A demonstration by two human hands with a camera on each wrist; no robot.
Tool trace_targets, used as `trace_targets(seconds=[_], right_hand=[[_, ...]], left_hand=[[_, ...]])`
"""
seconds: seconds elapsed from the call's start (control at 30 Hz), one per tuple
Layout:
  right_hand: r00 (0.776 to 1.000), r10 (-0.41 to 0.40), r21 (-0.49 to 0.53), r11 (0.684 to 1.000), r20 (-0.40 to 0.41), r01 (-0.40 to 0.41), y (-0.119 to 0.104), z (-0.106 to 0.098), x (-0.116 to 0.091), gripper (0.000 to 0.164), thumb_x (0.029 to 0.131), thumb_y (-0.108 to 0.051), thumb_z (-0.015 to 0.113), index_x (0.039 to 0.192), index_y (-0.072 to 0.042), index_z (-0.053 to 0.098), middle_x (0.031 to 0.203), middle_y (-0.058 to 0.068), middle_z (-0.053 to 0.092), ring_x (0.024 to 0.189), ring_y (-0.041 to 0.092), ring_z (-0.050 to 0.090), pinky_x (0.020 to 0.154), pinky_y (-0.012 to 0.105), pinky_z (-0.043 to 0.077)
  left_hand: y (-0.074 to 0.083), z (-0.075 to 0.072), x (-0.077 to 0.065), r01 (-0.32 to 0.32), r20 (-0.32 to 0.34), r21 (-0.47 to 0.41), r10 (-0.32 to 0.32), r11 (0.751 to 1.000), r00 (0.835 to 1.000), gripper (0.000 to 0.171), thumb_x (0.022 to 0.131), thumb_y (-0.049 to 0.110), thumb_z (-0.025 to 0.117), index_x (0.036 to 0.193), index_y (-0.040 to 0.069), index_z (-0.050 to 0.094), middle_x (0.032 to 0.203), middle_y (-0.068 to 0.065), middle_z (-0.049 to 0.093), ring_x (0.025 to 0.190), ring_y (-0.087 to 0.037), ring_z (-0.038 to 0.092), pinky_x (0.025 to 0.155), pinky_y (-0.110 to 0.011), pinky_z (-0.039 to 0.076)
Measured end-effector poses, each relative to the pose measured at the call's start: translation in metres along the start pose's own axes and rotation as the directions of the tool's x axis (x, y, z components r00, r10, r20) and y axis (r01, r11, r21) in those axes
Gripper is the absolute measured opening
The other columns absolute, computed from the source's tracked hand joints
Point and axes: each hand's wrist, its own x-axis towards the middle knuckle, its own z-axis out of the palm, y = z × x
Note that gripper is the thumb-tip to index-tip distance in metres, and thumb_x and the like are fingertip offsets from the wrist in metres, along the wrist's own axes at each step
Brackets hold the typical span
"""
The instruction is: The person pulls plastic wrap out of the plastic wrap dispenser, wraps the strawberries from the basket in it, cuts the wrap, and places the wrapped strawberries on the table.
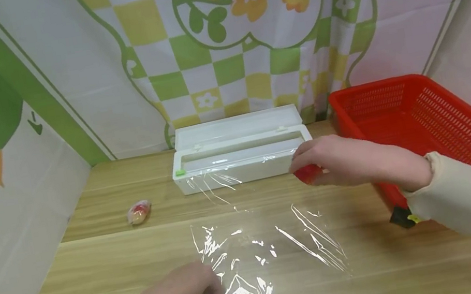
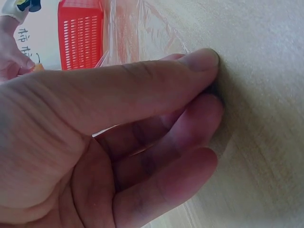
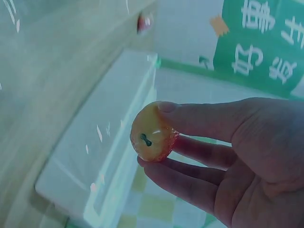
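Observation:
My right hand (image 1: 337, 158) holds a small red-and-yellow apple (image 3: 153, 130) between thumb and fingers, in front of the right end of a white cling film box (image 1: 245, 174). The apple's dark stem shows in the right wrist view. A sheet of clear cling film (image 1: 238, 267) comes out of the box and lies wrinkled over the wooden table. At its near left corner my left hand (image 1: 180, 290) pinches the film with thumb and forefinger, low against the tabletop. In the left wrist view the film (image 2: 142, 33) runs away behind those fingers.
The box's lid (image 1: 236, 127) stands raised at the back. On the left of the table (image 1: 111, 274) lies a small film-wrapped fruit (image 1: 139, 212). A red plastic basket (image 1: 404, 112) is at the right, beneath and beyond my right forearm. Printed cloth (image 1: 241, 72) hangs behind.

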Motion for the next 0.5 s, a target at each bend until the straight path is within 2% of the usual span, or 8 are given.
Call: trace_targets(seconds=[0.2,0.37,0.5], right_hand=[[0.997,-0.078,0.007,0.997,0.003,0.078,-0.022,0.019,0.003,0.027,0.079,-0.01,0.075,0.104,-0.019,0.068,0.1,-0.005,0.065,0.091,0.009,0.058,0.077,0.022,0.053],[0.995,-0.098,0.023,0.995,0.034,0.098,-0.036,0.033,0.004,0.033,0.08,-0.011,0.074,0.11,-0.019,0.066,0.107,-0.005,0.064,0.093,0.008,0.06,0.078,0.021,0.054],[0.99,-0.136,0.048,0.99,0.03,0.135,-0.044,0.042,0.007,0.032,0.08,-0.009,0.074,0.11,-0.018,0.066,0.107,-0.005,0.064,0.094,0.007,0.06,0.079,0.019,0.053]], left_hand=[[0.0,0.0,-0.001,-0.026,-0.014,0.022,0.027,0.999,1.0,0.027,0.055,-0.006,0.067,0.057,0.019,0.059,0.055,0.017,0.048,0.053,0.003,0.043,0.049,-0.017,0.04],[0.0,0.0,-0.001,-0.019,-0.009,0.012,0.019,1.0,1.0,0.027,0.055,-0.006,0.066,0.057,0.02,0.059,0.055,0.017,0.049,0.053,0.003,0.044,0.049,-0.016,0.04],[-0.001,0.0,-0.001,-0.014,-0.003,0.011,0.014,1.0,1.0,0.026,0.055,-0.005,0.066,0.057,0.02,0.059,0.055,0.017,0.049,0.052,0.002,0.044,0.05,-0.016,0.04]])
